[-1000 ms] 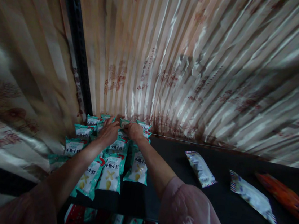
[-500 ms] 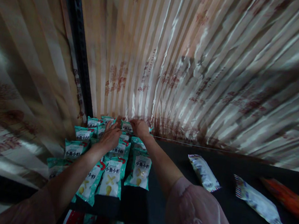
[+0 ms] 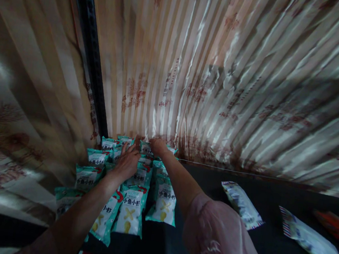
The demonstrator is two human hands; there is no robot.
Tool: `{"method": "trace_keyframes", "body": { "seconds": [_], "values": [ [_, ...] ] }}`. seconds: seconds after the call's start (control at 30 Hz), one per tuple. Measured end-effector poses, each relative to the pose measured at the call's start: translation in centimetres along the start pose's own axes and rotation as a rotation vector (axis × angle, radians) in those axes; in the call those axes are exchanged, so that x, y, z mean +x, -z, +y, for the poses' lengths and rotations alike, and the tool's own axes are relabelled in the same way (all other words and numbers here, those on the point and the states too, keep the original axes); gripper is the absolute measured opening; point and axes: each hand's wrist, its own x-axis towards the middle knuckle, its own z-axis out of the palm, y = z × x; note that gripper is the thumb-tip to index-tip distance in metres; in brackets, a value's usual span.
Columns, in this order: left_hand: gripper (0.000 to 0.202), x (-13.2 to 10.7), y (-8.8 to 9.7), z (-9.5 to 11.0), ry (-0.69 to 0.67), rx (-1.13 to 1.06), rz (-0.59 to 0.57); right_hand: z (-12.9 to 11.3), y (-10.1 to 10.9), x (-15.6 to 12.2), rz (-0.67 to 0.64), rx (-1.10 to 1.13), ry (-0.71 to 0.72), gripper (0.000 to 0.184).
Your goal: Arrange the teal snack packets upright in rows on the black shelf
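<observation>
Several teal and white snack packets lie in rows on the left end of a black shelf. My left hand rests flat on the middle rows, fingers stretched toward the back. My right hand reaches the rear row by the curtain, fingers curled on a back packet. Whether it grips that packet is hard to make out. Both forearms stretch forward over the packets, the right one in a pink sleeve.
A striped, shiny curtain hangs right behind the shelf, with a black upright post at the left. Two silvery white wrappers and an orange packet lie to the right.
The view has tilted slightly, so everything sits a little lower and to the right. My right hand has pushed further back toward the curtain; my left hand has stayed on the packets.
</observation>
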Motion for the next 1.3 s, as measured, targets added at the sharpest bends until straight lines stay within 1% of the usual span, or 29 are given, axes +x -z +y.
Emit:
{"method": "trace_keyframes", "body": {
  "seconds": [0.2,0.4,0.6,0.77,0.9,1.03,1.13,1.2,1.3],
  "values": [
    [0.034,0.2,-0.1,0.0,0.008,-0.003,0.002,-0.3,-0.2,0.8,0.024,0.035,-0.038,0.034],
    [0.031,0.2,0.3,0.2,0.001,-0.014,0.015,-1.6,-0.2,0.6,0.048,0.058,-0.077,0.032],
    [0.031,0.2,0.2,0.0,0.008,0.009,0.003,-2.6,0.0,0.4,0.062,0.053,-0.074,0.031],
    [0.032,0.3,0.0,-0.2,0.013,0.011,-0.004,-2.9,-0.4,0.6,0.077,0.065,-0.074,0.029],
    [0.033,0.3,0.2,-0.1,0.022,0.008,-0.005,-2.8,-0.8,0.7,0.087,0.098,-0.076,0.031],
    [0.034,0.2,0.6,0.1,0.022,0.009,-0.028,-2.4,-0.6,0.6,0.108,0.137,-0.068,0.032],
    [0.035,0.1,0.7,0.1,0.019,0.003,-0.034,-1.5,0.0,0.0,0.147,0.167,-0.067,0.030],
    [0.036,0.1,0.7,0.0,0.019,-0.006,-0.028,-0.5,0.5,-0.6,0.178,0.193,-0.076,0.029],
    [0.038,0.1,0.5,0.0,0.024,-0.005,-0.025,1.6,1.4,-1.9,0.240,0.241,-0.107,0.031]
  ]
}}
